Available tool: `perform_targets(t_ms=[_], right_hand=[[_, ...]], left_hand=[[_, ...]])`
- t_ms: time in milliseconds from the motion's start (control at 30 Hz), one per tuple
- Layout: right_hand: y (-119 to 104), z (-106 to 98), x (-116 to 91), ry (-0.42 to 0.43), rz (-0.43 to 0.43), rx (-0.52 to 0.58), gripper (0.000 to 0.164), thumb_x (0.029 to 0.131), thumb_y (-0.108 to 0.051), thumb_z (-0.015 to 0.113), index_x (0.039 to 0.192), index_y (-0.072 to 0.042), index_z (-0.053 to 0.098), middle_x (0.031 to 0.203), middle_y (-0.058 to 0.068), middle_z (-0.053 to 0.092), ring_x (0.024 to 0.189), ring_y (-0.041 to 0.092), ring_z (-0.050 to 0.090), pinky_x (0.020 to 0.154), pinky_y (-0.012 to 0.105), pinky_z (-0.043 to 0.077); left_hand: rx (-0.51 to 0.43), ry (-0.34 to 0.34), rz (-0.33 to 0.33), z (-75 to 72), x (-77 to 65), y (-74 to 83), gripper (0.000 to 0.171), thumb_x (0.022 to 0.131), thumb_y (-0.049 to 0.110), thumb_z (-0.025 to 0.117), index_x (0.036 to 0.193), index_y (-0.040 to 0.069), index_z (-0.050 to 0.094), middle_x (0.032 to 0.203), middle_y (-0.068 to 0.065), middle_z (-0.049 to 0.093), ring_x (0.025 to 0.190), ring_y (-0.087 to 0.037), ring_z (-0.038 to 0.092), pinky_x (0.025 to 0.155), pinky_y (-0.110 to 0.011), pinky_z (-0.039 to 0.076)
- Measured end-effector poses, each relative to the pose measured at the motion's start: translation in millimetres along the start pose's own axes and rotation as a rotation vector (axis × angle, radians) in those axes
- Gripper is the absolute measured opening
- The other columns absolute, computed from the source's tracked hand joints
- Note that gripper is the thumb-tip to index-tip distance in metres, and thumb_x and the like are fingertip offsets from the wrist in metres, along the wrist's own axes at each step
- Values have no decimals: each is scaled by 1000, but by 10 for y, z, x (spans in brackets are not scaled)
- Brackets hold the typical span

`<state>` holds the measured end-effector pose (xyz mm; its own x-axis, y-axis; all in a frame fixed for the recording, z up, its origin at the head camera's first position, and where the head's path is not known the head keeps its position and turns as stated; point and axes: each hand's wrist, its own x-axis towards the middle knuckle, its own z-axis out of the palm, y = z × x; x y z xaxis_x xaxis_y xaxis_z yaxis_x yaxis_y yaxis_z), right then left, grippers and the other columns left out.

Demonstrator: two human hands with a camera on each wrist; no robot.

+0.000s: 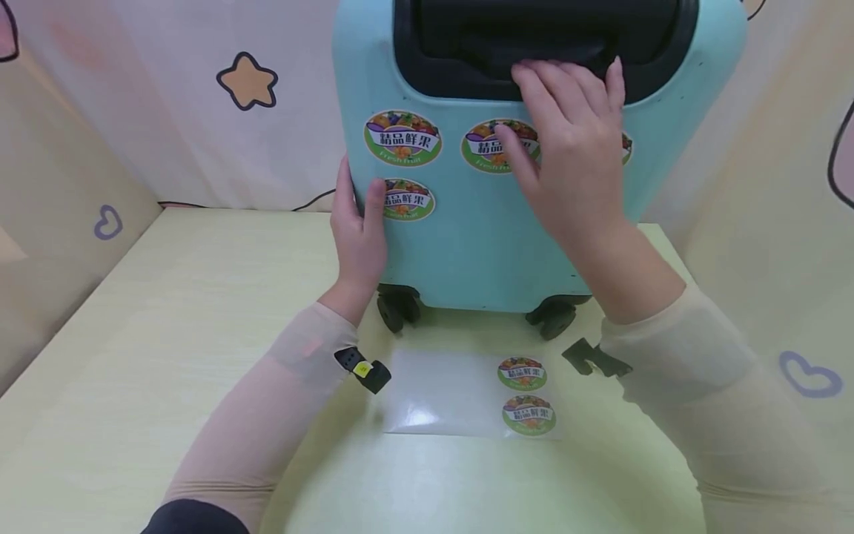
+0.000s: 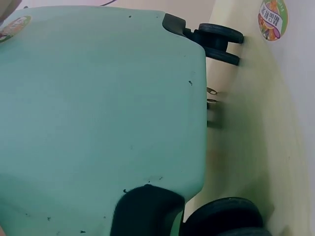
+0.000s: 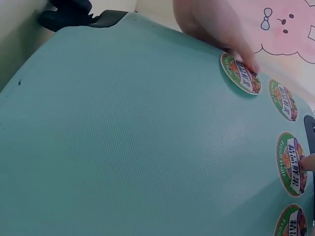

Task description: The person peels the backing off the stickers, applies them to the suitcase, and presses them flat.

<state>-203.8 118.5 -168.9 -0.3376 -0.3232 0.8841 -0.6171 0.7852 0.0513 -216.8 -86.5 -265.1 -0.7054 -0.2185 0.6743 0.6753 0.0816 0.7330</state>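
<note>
A light blue suitcase [image 1: 480, 237] stands upright on its wheels, with fruit stickers on its front. At its left edge my left hand [image 1: 360, 237] holds the side, thumb on the front over the end of the lower left sticker [image 1: 410, 200]. My right hand [image 1: 577, 141] lies against the front, fingertips at the black handle panel [image 1: 454, 78] and thumb touching the upper middle sticker [image 1: 483, 148]. That hand mostly covers another sticker [image 1: 626, 148] on the right. Another upper sticker [image 1: 403, 139] sits at the left.
On the pale table [image 1: 200, 334], in front of the suitcase, lies a glossy backing sheet [image 1: 443, 393] with two fruit stickers [image 1: 523, 374] at its right end. Dark wheels [image 1: 398, 305] stand behind the sheet. Patterned curtain walls [image 1: 167, 111] enclose the back and sides.
</note>
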Motion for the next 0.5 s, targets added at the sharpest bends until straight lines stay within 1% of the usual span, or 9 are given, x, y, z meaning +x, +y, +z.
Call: perform_targets(t_ms=[67,167,300,400,500], right_hand=[[-6,6,0,2,0,-3,44,95,-32,51,126,0,56,126,16,56,119,32,43,111,42,4],[-30,13,6,1,3,-16,45,96,-33,49,126,0,56,126,16,56,119,33,44,111,41,4],[-68,31,19,-3,11,-16,46,97,-35,46,127,0,55,126,16,55,119,32,43,111,40,3],[-83,43,22,6,18,-10,46,97,-34,48,127,0,56,126,16,56,119,32,44,111,40,3],[-95,47,24,6,17,-17,46,97,-34,47,127,0,56,126,16,55,119,32,44,111,40,3]], left_hand=[[7,1,-5,4,2,-15,74,91,55,47,139,0,35,111,-16,56,98,-19,56,87,-32,47],[17,13,-17,8,34,-93,67,89,53,51,135,5,40,109,-11,55,95,-17,56,83,-30,48],[31,40,-12,11,68,-114,72,81,64,56,128,10,44,104,-7,56,90,-17,58,77,-31,50],[29,47,-32,3,69,-107,71,81,62,58,129,12,43,105,-6,57,91,-17,59,77,-31,51],[40,46,-62,-5,68,-98,76,78,60,63,132,12,41,110,-7,53,93,-17,56,78,-32,49]])
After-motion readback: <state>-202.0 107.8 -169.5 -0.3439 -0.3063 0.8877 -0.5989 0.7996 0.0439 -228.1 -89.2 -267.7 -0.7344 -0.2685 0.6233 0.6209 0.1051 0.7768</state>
